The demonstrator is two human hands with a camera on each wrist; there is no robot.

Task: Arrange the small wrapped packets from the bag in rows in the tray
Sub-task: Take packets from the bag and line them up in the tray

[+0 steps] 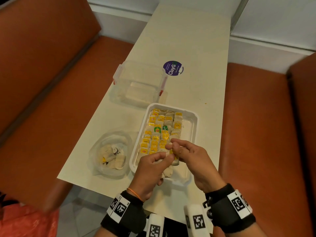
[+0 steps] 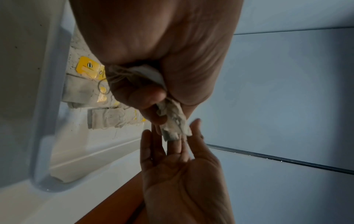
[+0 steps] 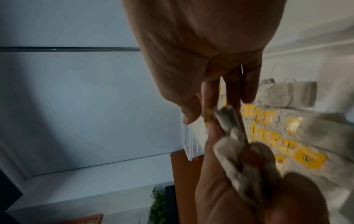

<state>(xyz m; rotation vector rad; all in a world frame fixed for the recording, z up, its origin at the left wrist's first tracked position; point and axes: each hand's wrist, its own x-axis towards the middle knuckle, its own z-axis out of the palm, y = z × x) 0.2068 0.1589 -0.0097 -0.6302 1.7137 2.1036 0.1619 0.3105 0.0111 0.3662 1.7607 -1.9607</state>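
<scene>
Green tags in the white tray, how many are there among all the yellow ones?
2, side by side mid-tray: a larger green tag and a smaller green tag right of it. The hands cover the near rows, so more may be hidden.

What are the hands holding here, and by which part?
The left hand grips a bunch of off-white paper packets around their middles. The right hand pinches the top end of one packet in that bunch.
</scene>
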